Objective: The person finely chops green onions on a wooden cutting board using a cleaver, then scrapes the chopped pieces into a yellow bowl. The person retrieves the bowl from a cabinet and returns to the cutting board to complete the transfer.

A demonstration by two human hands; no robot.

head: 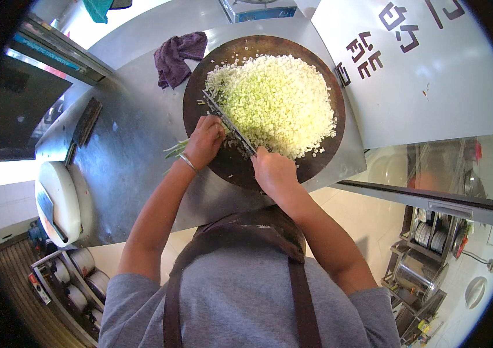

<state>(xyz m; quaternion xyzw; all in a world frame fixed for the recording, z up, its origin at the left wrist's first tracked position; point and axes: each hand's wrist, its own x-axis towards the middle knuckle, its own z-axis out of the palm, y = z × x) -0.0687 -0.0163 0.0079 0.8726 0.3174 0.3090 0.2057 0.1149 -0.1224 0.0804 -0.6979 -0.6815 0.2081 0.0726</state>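
Note:
A large heap of chopped scallion (277, 100), white to pale green, covers most of a round dark chopping board (316, 167). My right hand (274, 172) is closed around the handle of a kitchen knife, whose blade (228, 121) stands on edge along the heap's left side. Close to that blade, my left hand (206, 138) grips a bunch of scallion stalks (177, 148) with curled fingers. The stalks' green ends stick out to the left past the board's rim. A metal bangle circles my left wrist. The cut ends under my fingers are mostly hidden.
The board rests on a stainless steel table (142, 130). A crumpled purple cloth (179, 58) lies at its upper left. Further left are a dark brush-like tool (86, 122) and a white round cutting board (61, 195) bearing a cleaver (47, 206). A white panel (429, 87) with writing borders the right.

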